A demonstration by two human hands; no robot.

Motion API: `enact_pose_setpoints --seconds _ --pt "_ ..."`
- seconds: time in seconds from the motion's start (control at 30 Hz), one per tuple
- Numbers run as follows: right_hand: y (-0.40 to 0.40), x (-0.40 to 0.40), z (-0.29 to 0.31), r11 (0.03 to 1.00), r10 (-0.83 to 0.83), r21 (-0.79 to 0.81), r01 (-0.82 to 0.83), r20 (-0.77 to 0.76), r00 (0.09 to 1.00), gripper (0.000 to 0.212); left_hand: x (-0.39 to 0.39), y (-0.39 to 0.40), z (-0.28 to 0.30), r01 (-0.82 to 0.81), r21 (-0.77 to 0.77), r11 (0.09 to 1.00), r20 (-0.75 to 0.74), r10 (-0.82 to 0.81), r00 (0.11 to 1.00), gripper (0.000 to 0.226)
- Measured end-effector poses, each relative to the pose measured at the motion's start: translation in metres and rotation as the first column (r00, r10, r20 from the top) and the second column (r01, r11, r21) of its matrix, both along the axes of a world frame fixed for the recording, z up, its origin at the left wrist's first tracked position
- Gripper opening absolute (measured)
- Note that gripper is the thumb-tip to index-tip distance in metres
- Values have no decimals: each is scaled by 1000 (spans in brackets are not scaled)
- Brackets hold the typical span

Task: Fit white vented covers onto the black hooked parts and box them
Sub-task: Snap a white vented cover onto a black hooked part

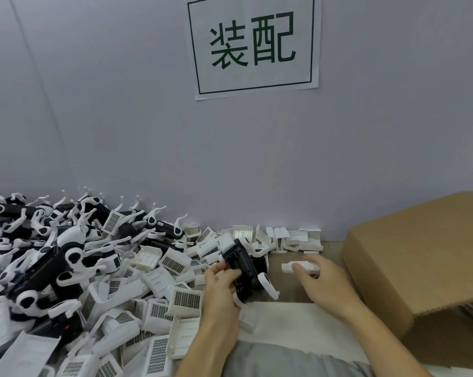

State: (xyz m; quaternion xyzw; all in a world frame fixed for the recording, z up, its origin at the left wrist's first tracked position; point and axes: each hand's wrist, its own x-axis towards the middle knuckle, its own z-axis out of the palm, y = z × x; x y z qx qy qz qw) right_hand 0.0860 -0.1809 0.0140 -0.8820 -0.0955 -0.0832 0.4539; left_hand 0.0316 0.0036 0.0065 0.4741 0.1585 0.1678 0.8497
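My left hand (pixel 221 281) grips a black hooked part (pixel 242 270) with white curved hooks, held just above the table near the middle. My right hand (pixel 321 284) reaches to its right and pinches a small white cover (pixel 298 267) lying on the table. A big heap of black hooked parts (pixel 39 262) fills the left side. Loose white vented covers (pixel 173 300) spread from that heap toward my left arm. A brown cardboard box (pixel 420 268) stands at the right.
A row of white covers (pixel 292 238) lines the foot of the grey wall (pixel 121 118). A paper sign (pixel 253 44) with green characters hangs on that wall. A white sheet (pixel 287 330) lies at the table's near edge.
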Motion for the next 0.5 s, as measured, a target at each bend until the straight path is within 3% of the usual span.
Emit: enact_pose_setpoints --seconds 0.13,0.27,0.4,0.5 --pt "0 -5 25 997 59 54 -58 -10 998 43 2 -3 -5 -62 123 990 43 57 997 34" --pt "-4 -18 55 964 204 -161 -211 -61 977 46 4 0 -7 -64 141 988 48 58 997 44" --pt "17 -34 64 927 299 -216 -305 -60 952 24 1 -4 -8 34 209 977 47 -45 998 34" --pt "38 -36 52 967 229 -127 -221 54 972 18 0 -7 -5 154 141 978 36 -160 986 26"
